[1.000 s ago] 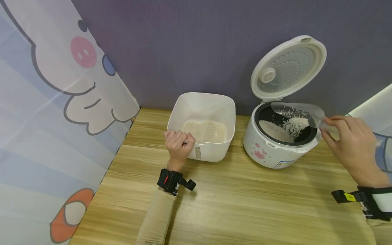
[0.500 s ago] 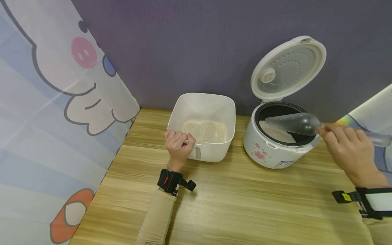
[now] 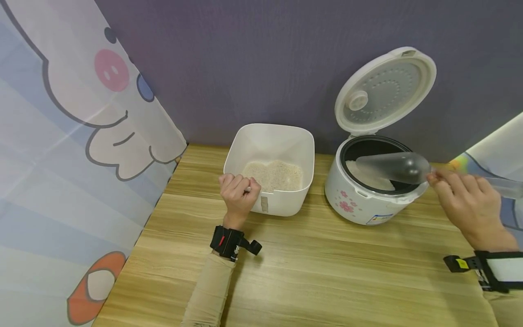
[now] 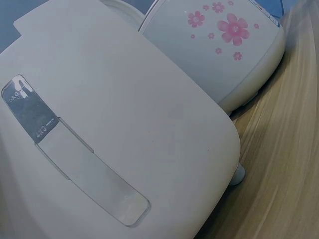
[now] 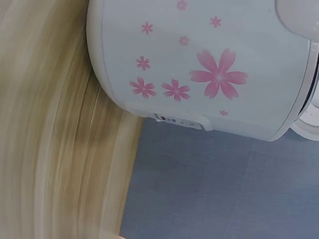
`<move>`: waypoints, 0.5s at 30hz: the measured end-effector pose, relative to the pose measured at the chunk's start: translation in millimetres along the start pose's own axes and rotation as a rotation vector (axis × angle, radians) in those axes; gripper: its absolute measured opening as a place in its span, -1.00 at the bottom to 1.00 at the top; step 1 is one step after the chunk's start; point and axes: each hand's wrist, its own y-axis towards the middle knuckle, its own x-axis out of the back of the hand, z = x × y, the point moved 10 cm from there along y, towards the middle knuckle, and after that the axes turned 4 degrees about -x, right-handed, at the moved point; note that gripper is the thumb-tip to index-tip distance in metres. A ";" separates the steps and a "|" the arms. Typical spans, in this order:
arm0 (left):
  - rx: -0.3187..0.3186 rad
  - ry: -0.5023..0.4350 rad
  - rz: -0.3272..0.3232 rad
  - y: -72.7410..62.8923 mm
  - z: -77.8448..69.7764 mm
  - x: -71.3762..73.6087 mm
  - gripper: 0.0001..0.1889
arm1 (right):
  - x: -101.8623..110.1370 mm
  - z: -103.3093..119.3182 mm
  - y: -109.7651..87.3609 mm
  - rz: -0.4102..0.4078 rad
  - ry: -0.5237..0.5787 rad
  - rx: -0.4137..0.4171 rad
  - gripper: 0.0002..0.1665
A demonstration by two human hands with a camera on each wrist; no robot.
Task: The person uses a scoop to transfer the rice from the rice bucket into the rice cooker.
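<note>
homelike corner: rice cooker (image 3: pixel 361 205), cartoon cloth (image 3: pixel 69 168)

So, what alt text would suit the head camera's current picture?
A person's right hand holds a translucent scoop, turned face down, over an open rice cooker with rice inside. The left hand grips the near edge of a white bin of rice on a wooden table.
</note>
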 end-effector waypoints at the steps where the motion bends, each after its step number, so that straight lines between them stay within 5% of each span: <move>1: 0.000 -0.001 0.000 -0.1 0.0 -0.1 -0.62 | -0.6 -1.4 0.5 0.006 -0.001 -0.015 -0.57; 8: 0.001 -0.001 -0.001 -0.7 0.2 -0.6 -0.63 | -10.2 -11.3 11.3 0.126 0.048 -0.166 -0.89; 15: -0.005 -0.005 -0.012 -1.0 -0.2 -0.2 -0.64 | -19.7 -19.2 21.6 0.248 0.164 -0.342 -0.71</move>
